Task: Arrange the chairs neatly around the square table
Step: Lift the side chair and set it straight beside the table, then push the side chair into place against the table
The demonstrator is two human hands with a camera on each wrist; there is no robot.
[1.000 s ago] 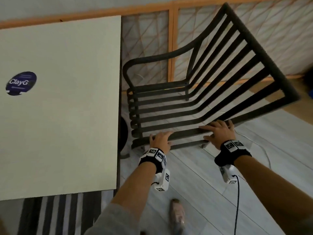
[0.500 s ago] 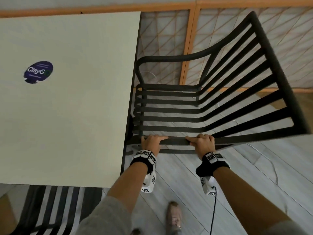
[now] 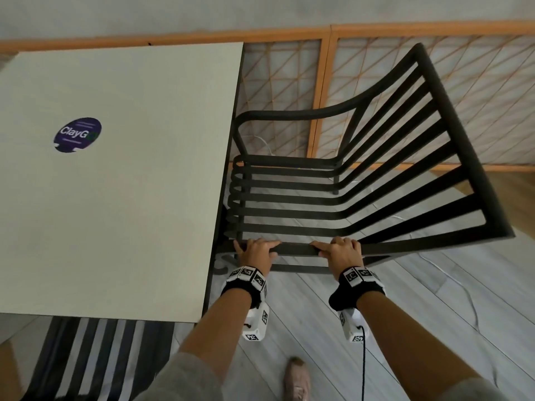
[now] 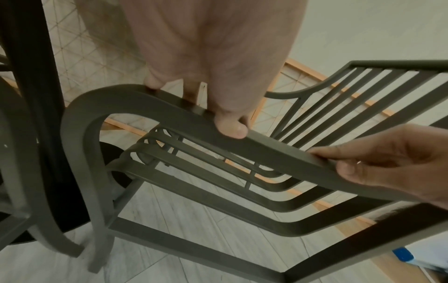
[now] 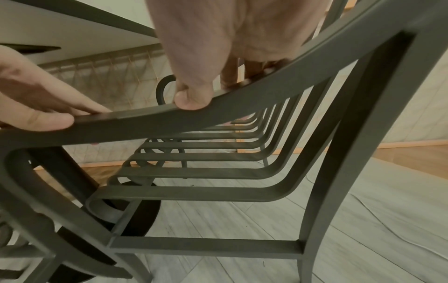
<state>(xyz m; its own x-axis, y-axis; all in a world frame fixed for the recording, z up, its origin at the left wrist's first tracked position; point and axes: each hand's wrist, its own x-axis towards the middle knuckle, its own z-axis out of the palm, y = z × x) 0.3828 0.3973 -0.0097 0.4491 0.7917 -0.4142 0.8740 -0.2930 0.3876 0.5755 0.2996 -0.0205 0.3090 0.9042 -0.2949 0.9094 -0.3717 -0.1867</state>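
Observation:
A black slatted armchair (image 3: 463, 140) stands on the floor right of the square cream table (image 3: 130, 198), its seat front at the table's right edge. Both my hands hold its near armrest (image 3: 295, 248). My left hand (image 3: 256, 247) grips the armrest close to its front curve, fingers over the top and thumb on the near side. My right hand (image 3: 341, 248) grips it a little further back. In the left wrist view the left hand (image 4: 225, 107) wraps the armrest (image 4: 169, 107). In the right wrist view the right hand (image 5: 194, 92) does the same on the armrest (image 5: 145, 122).
A wooden lattice screen (image 3: 477, 96) runs behind the chair. The table's dark round base (image 5: 135, 210) sits by the chair's front legs. Black and white stripes (image 3: 86, 357) show below the table's near edge. A thin cable (image 3: 463, 290) lies on the grey plank floor, and my shoe (image 3: 296, 380) is below.
The chair has moved left up to the table's edge. My hands went from lying on the armrest to gripping it, and the right hand has slid closer to the left.

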